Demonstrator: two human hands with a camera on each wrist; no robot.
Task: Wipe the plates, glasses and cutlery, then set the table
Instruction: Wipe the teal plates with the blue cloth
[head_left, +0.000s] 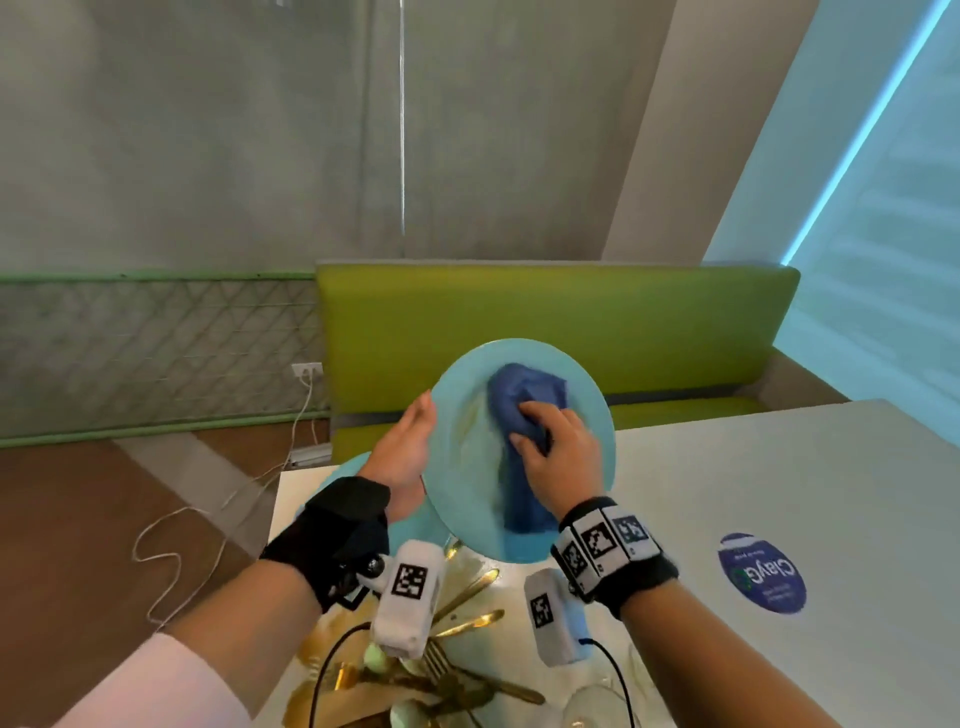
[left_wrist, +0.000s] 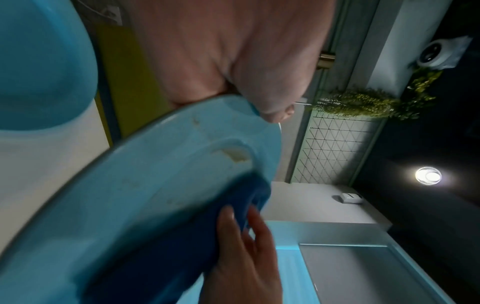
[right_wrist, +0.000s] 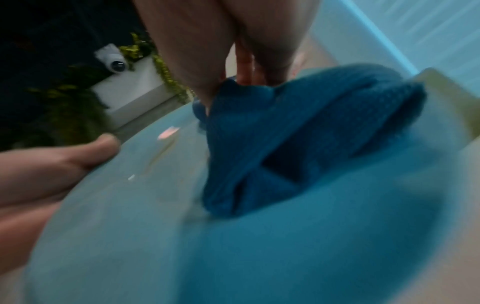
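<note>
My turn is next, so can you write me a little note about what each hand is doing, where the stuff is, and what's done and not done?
Left hand: holds the light blue plate by its left rim, tilted up above the table.
Right hand: fingers grip the blue cloth and press it on the plate's face.
Where things are: gold cutlery lies in a pile near the table edge, a glass beside it, another blue plate lies flat on the table.
Done: this plate is partly wiped; yellowish smears show.
Left: finish the plate, wipe the rest, set the table.
</note>
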